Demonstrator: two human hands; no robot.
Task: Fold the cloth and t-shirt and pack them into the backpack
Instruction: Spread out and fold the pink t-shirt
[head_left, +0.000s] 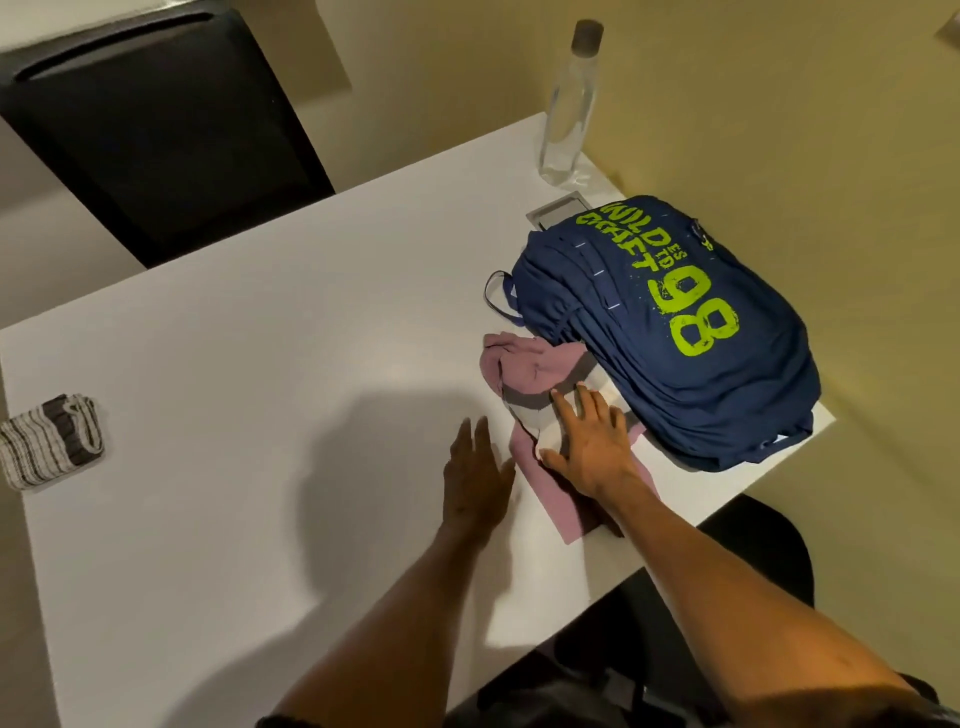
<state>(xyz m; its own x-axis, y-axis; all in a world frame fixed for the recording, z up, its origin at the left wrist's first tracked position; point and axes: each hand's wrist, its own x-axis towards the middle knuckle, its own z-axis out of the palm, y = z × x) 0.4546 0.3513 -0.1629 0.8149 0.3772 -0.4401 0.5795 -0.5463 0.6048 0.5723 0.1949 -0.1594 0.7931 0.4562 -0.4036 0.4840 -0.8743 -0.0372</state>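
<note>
A pink t-shirt (535, 366) with grey and white bands lies crumpled on the white table (260, 364), partly tucked under a navy backpack (675, 332) with green "98" lettering at the table's right end. My right hand (587, 441) lies flat, fingers spread, on the t-shirt's middle. Just left of the shirt's edge, my left hand (475, 475) rests flat on the table with fingers together. A folded striped grey-and-white cloth (52, 441) sits at the table's far left edge, away from both hands.
A clear water bottle (569, 104) stands at the table's far corner by the wall. A grey rectangular insert (553, 208) is set in the tabletop behind the backpack. A black chair (156, 130) stands beyond the table, another dark seat (753, 545) below its right edge.
</note>
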